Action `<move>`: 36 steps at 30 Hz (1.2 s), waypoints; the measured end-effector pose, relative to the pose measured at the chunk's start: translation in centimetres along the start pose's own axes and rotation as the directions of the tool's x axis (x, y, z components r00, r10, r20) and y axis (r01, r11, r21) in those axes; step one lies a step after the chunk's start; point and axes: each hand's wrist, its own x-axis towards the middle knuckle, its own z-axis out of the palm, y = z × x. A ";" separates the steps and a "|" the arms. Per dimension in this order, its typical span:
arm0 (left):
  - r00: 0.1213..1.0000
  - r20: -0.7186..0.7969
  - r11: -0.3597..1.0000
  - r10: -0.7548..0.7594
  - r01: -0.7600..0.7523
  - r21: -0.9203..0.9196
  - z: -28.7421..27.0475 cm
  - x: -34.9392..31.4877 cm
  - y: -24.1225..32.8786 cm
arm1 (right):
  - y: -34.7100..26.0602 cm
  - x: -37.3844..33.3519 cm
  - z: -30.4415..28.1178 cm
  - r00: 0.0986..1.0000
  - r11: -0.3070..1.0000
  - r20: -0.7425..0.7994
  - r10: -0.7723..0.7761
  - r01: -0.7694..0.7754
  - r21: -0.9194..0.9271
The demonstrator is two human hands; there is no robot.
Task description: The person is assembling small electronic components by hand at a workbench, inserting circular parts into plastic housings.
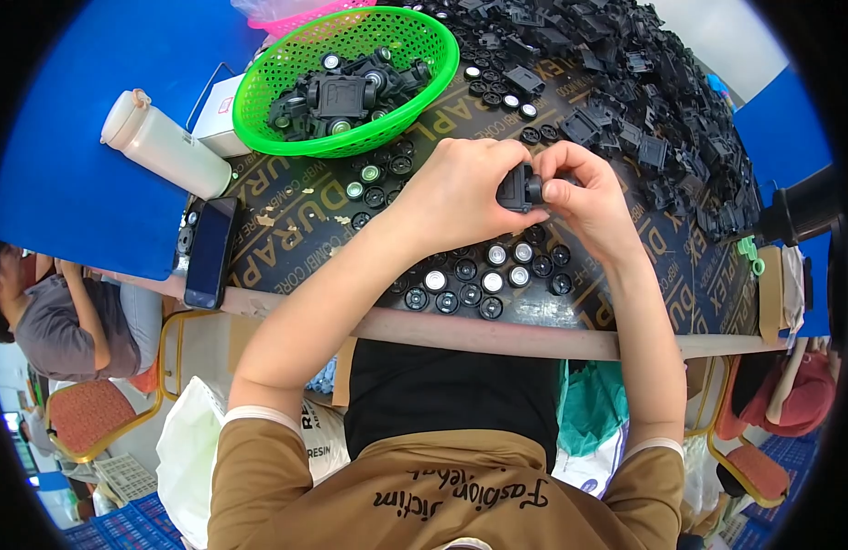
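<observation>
Gripping black part [513, 190], fingers [575, 160] curled inward

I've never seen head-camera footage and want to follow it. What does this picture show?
There is no machine here, only a person's own bare hands. The view comes from a wide fisheye camera on the head, looking down, so straight edges bend. The left hand holds a black part; the right hand pinches what looks like a small wheel at its side. On the table are loose wheels, a phone, a bottle, a green basket of wheeled parts and a black pile.
</observation>
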 end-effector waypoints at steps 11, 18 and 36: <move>0.998 -0.043 0.998 -0.044 0.046 0.038 -0.1 0.0 -0.1 | -0.9 -0.4 0.7 0.997 0.996 -0.079 -0.019 0.012 -0.087; 0.999 0.008 0.999 -0.031 0.031 0.010 0.0 -0.1 0.2 | -0.2 -0.4 0.6 0.995 0.990 -0.045 -0.089 0.083 -0.116; 0.984 -0.025 0.965 -0.175 0.166 -0.205 1.0 0.4 0.2 | -0.2 0.3 0.6 0.976 0.992 -0.191 0.107 -0.119 -0.051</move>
